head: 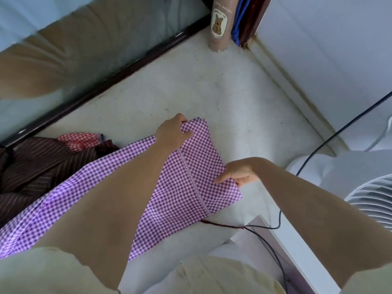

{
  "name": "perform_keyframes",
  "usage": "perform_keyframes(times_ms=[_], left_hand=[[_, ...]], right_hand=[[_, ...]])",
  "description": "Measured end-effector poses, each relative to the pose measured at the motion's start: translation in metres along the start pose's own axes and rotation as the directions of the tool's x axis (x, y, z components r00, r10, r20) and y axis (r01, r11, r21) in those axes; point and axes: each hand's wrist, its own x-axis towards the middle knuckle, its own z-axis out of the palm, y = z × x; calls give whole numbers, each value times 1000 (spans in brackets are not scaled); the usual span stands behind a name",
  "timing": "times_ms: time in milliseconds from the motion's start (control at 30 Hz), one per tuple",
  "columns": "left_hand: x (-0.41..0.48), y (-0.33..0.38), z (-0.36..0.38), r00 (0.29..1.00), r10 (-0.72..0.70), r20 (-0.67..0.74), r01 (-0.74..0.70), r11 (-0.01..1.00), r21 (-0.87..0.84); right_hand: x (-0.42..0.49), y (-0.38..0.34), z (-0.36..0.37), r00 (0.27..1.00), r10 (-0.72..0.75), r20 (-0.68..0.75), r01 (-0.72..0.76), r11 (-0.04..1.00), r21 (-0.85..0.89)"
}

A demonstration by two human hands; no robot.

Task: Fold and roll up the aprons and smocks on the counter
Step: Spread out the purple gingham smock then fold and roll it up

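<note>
Fingers of both our hands pinch the purple checked smock (191,177), which lies spread across the tabletop (212,92). At far left, a brown striped garment (38,166) and a red checked one (78,141) lie bunched by the dark back edge. Our left hand (172,132) grips the smock's far corner, and our right hand (239,172) its right edge. Bare tabletop stretches beyond; a white fan (350,177) crowds the right.
</note>
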Motion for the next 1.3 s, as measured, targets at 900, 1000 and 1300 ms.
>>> perform_keyframes(times_ms=[900,1000,1300], left_hand=[[32,4,-3,906,-271,-326,318,943,98],[33,4,-2,898,-289,-333,333,939,83],[24,-9,2,941,-229,-251,244,969,28]], right_hand=[[10,-15,-22,955,-171,-241,141,980,-137],[11,-15,-23,992,-104,-70,99,992,-75],[18,-29,-13,951,-8,-308,-65,972,-226]])
